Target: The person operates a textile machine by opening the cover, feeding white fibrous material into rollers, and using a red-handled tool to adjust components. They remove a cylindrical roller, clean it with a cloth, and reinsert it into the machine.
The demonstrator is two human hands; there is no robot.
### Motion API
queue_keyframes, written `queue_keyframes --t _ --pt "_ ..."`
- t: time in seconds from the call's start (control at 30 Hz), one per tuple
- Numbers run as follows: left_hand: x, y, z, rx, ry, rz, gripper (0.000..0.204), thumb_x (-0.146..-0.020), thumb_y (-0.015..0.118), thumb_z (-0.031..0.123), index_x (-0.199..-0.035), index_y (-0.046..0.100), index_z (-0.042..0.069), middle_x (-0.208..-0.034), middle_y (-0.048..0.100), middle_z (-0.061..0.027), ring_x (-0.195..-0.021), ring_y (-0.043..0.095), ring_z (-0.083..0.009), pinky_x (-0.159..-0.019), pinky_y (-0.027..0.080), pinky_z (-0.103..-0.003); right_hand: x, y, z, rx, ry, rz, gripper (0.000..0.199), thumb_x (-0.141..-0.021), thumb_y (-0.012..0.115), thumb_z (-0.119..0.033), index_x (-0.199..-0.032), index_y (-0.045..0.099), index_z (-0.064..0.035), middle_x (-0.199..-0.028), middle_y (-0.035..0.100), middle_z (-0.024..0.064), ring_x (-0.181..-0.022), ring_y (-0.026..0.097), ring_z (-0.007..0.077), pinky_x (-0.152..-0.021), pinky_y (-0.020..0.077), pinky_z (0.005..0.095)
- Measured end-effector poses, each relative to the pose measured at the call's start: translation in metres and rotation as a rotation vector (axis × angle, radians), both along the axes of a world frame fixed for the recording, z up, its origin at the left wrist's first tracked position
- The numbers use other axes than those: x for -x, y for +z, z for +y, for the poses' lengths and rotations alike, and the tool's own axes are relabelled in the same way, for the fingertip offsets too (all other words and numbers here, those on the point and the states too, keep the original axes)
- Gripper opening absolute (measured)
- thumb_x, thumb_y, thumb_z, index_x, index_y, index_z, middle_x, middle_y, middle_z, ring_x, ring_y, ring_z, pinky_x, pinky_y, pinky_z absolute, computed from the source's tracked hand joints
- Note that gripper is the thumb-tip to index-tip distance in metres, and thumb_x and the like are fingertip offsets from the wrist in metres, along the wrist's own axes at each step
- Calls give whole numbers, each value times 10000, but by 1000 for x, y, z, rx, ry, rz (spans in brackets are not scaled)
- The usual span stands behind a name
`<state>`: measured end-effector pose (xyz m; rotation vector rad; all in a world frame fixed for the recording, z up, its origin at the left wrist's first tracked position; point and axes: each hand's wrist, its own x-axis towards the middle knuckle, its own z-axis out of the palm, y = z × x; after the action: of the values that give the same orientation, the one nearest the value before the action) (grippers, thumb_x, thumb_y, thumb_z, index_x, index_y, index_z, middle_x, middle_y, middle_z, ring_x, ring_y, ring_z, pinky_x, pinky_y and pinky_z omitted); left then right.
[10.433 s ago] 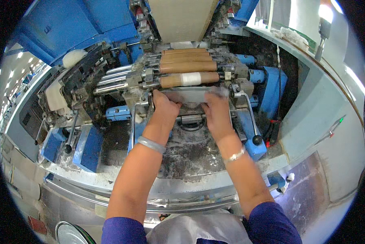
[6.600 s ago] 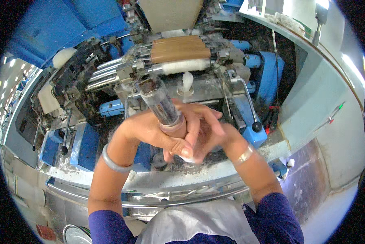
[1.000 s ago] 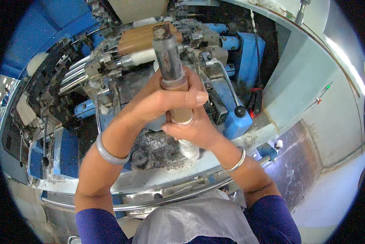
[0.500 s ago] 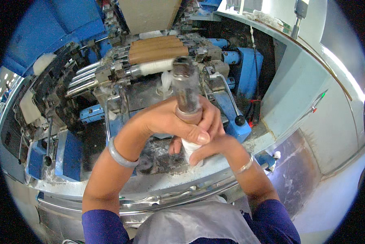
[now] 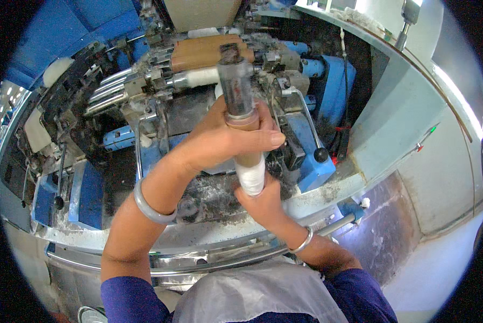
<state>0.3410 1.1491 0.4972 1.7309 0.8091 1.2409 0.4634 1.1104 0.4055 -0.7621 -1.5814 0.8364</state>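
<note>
A roller (image 5: 237, 89) with a dark metal end and a brown sleeve stands tilted upward in front of me. My left hand (image 5: 217, 141) is closed round the brown sleeve just below the metal end, its thumb lying across the front. White fibre (image 5: 251, 176) is wrapped round the sleeve's lower part. There my right hand (image 5: 264, 203) is closed round the white wrap, with most of its fingers hidden behind the roller.
Beyond my hands is a machine with brown rollers (image 5: 206, 52) and a white-wrapped one (image 5: 202, 76). Black-knobbed levers (image 5: 320, 155) stand on blue housings at both sides. A metal rail (image 5: 220, 266) crosses near my apron. A grey-green panel (image 5: 397, 118) rises at the right.
My right hand has shifted down and is further from my left, baring more white fibre. The roller's metal end has moved up and slightly left with my left hand.
</note>
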Motion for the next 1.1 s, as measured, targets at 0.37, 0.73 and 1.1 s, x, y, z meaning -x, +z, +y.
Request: queue_keyframes --t 0.37,0.73,1.1 --pt "0 7 -4 62 -452 -7 251 -688 789 184 -678 567 67 -710 596 -41 -753 594 -157 -666 456 -289 -22 15 80 390 1179 -106 339 -693 771 -224 -894 595 -15 -773 622 42 -695 592 121 -614 475 260" --pt "13 -4 5 103 -83 -88 228 -748 687 232 -716 524 78 -666 556 -41 -655 538 -162 -823 406 -340 -4 1 14 150 114 -86 258 -717 715 -107 -888 574 25 -787 629 94 -747 618 161 -670 483 325" --pt "17 -7 7 -4 -161 -381 183 -752 631 197 -712 526 53 -599 532 -60 -593 562 -187 -844 473 -391 -20 -4 4 219 84 -333 360 -757 716 -134 -1037 565 35 -879 651 199 -843 661 288 -755 496 363"
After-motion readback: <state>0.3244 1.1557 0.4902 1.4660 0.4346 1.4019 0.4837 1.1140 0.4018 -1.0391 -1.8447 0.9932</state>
